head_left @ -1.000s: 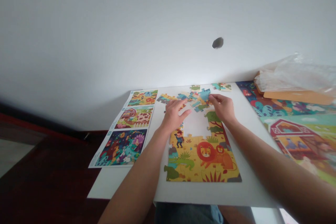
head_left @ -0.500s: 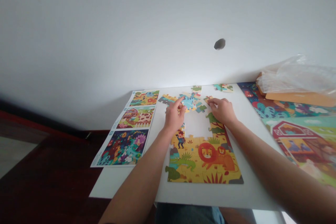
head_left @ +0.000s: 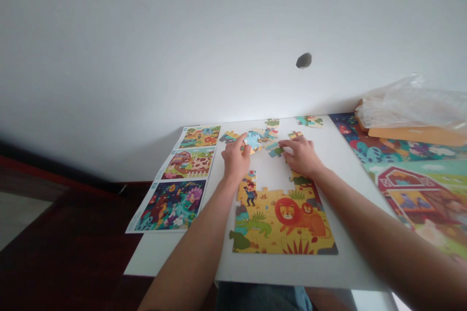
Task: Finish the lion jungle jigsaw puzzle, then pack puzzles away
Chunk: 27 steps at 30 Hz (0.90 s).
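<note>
Two hands [head_left: 235, 160], left fingers [head_left: 242, 140] pinching a blue jigsaw piece [head_left: 252, 140], right fingers [head_left: 288, 144] spread.

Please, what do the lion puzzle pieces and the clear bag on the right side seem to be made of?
The lion puzzle pieces look like stiff cardboard with a printed, matte paper face, since they lie flat and hold crisp cut shapes; the exact board is hard to tell. The crumpled bag looks like thin clear plastic film, from its see-through folds and soft shine.

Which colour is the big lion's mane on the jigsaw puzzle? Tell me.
The big lion's mane is orange-red; the head view shows it best.
</note>
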Tool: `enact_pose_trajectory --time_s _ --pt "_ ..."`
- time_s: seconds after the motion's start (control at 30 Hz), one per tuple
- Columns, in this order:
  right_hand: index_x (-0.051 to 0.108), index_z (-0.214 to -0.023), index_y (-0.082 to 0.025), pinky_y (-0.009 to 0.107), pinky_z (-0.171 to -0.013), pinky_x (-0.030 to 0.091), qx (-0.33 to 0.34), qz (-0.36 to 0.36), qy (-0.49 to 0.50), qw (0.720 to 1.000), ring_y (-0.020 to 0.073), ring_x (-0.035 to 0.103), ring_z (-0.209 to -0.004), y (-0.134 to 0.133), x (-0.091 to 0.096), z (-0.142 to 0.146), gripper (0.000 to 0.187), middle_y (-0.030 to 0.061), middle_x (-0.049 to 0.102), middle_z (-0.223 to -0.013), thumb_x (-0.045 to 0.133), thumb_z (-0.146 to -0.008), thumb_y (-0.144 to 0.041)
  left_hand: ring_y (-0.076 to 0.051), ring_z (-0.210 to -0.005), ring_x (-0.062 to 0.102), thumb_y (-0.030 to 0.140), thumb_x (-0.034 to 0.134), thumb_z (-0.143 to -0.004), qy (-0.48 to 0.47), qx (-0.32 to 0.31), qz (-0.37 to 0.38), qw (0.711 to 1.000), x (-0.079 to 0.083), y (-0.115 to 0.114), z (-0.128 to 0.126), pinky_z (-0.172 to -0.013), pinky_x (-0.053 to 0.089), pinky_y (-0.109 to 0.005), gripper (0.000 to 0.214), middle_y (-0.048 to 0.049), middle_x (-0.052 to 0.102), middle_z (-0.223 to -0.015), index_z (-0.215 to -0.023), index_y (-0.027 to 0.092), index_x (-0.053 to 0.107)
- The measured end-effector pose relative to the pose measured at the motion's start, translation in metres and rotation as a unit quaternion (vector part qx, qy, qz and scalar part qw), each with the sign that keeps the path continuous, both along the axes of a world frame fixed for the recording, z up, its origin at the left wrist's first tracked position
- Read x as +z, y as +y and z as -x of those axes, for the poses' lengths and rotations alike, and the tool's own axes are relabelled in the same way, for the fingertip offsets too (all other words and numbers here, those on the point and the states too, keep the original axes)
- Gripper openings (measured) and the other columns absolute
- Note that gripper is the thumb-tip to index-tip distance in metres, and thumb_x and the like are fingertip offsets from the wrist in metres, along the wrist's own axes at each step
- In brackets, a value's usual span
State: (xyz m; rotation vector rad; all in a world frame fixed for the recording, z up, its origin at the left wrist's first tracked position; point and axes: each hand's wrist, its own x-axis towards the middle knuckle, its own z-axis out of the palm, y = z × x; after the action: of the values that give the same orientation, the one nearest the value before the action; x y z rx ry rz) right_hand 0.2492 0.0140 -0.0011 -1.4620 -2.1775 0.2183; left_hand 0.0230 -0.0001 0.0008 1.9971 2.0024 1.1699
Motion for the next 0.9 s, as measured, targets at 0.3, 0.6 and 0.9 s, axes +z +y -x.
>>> enact_pose_trajectory --time_s 0.3,0.6,0.9 --pt "0.069 -0.119 -0.027 0.045 -0.094 0.033 0.056 -0.022 0.018 0.998 0.0261 0.052 -0.108 0.001 -0.001 -0.001 0.046 0.0034 0.073 -0.114 0.044 -0.086 -0.008 -0.023 -0.093 0.060 0.022 0.060 -0.087 0.003 -0.002 -0.008 1.000 -0.002 0.001 0.001 -0.088 0.044 -0.037 0.042 -0.0048 0.069 -0.093 -0.128 0.025 0.062" --pt "0.073 -0.112 -0.031 0.050 -0.101 0.025 0.138 0.017 -0.044 0.989 0.0302 0.042 -0.126 0.002 0.000 -0.008 0.062 -0.0037 0.064 -0.132 0.044 -0.065 -0.002 -0.027 -0.093 0.059 0.022 0.060 -0.086 0.012 0.002 -0.008 1.000 -0.010 0.007 0.006 -0.089 0.043 -0.042 0.042 -0.0057 0.071 -0.092 -0.128 0.025 0.062" --pt "0.073 -0.106 -0.028 0.048 -0.093 0.033 0.004 -0.012 0.014 1.000 0.0302 0.048 -0.116 0.007 0.008 -0.023 0.042 0.0050 0.065 -0.123 0.050 -0.074 -0.012 -0.031 -0.124 0.042 0.030 0.065 -0.086 0.144 -0.101 -0.065 0.982 0.002 -0.007 0.000 -0.103 0.034 -0.048 0.032 -0.0048 0.060 -0.131 -0.117 0.031 0.069"
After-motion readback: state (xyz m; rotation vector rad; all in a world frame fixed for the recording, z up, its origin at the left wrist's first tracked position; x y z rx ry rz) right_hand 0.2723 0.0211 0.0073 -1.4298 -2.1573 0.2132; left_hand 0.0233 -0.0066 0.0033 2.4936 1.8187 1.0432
